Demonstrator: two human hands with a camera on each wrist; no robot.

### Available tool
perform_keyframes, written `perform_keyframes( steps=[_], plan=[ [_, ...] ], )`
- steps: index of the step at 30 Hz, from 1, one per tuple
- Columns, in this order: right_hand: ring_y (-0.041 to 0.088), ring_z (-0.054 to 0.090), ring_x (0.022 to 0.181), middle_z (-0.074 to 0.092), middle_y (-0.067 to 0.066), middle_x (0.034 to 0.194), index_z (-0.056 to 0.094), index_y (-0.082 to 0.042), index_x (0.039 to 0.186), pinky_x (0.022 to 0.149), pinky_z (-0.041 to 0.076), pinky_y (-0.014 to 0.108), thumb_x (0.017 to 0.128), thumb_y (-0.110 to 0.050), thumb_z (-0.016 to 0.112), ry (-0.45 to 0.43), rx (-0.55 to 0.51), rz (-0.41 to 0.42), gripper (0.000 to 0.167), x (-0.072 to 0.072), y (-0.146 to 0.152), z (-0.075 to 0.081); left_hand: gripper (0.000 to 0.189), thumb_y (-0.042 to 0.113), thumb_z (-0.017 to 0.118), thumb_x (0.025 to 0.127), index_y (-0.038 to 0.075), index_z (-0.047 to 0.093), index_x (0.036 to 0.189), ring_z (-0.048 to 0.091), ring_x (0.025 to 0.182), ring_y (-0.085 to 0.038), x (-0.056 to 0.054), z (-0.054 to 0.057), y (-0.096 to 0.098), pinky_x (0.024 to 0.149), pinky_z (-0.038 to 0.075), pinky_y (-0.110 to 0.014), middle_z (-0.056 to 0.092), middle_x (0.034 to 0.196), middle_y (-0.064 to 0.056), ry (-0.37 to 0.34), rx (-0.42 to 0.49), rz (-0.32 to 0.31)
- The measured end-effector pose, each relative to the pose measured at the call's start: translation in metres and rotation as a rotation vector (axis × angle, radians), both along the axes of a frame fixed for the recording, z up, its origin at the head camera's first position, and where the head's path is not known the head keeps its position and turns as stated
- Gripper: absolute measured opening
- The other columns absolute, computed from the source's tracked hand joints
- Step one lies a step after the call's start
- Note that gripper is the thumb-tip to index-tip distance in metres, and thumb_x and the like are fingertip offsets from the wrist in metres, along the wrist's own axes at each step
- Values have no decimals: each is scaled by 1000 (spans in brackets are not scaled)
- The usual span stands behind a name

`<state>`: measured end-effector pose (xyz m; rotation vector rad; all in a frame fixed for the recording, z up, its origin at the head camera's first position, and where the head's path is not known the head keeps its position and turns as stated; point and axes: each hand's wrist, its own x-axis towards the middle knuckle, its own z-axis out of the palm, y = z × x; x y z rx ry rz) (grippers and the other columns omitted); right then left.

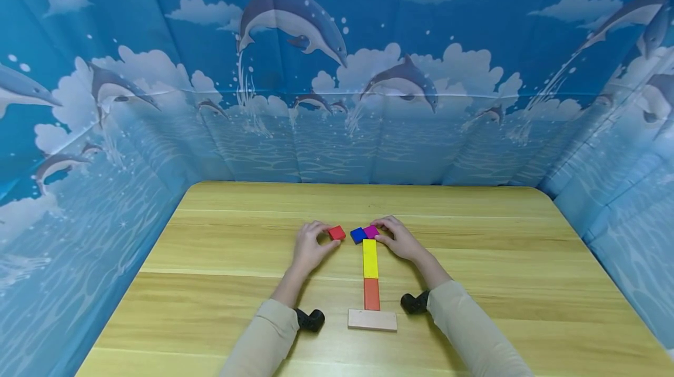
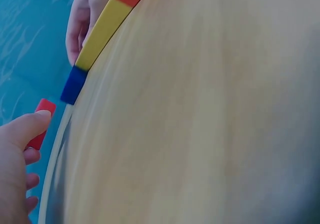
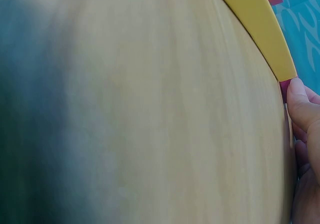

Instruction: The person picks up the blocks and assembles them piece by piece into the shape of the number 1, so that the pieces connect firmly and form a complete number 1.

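Note:
Between thumb and fingers my left hand (image 1: 309, 246) pinches a red block (image 1: 337, 233), held just left of a blue block (image 1: 358, 235). The same red block (image 2: 46, 106) shows at the left edge of the left wrist view. My right hand (image 1: 400, 239) pinches a magenta block (image 1: 371, 231), which sits beside the blue one at the far end of a long yellow block (image 1: 370, 259). An orange-red block (image 1: 371, 294) continues the line toward me, and a pale wooden plank (image 1: 372, 319) lies crosswise at its near end.
All of this lies on a wood-grain table (image 1: 221, 236). A blue curtain (image 1: 326, 148) printed with dolphins hangs behind and at both sides. Black wrist cameras (image 1: 310, 320) stick out from both sleeves, flanking the plank.

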<state>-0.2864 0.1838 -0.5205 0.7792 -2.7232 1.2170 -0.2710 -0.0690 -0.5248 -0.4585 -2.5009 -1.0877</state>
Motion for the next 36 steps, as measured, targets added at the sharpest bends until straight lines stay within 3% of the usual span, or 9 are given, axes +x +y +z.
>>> perform_keyframes(
  steps=[5,9,15,26,36],
  plan=[
    [27,49,100,53,12,110,56,-4,119,88,41,43,90,-11,56,-2,0,-2,30,0,-1,1,36,27,78,70,9,68,100,54,95,-22,4,0,6,94,35,-47,64,97,-2,-35,-2,-49],
    [26,49,100,53,11,110,56,-4,119,88,41,43,90,-12,56,6,4,-2,30,1,0,1,36,26,78,71,9,68,101,53,94,-20,5,-1,11,90,38,-43,64,98,-1,-58,-16,-75],
    [27,49,100,53,11,110,56,-4,119,89,41,44,90,-14,56,7,3,-3,30,2,0,0,35,29,78,71,10,69,100,52,93,-18,7,-2,15,85,40,-38,64,96,-1,-83,-47,-75],
    [27,49,100,53,12,111,56,-4,119,89,41,43,90,-12,57,16,4,-5,31,1,0,-1,37,31,77,72,11,69,102,52,97,-20,7,-5,16,91,38,-40,64,97,-1,-108,-81,-75],
    [26,49,99,53,11,111,56,-4,119,88,41,43,90,-13,57,22,4,-11,30,2,0,-2,37,31,77,71,11,69,101,51,92,-18,8,-5,16,86,38,-38,65,94,0,-89,-93,-78]
  ],
)
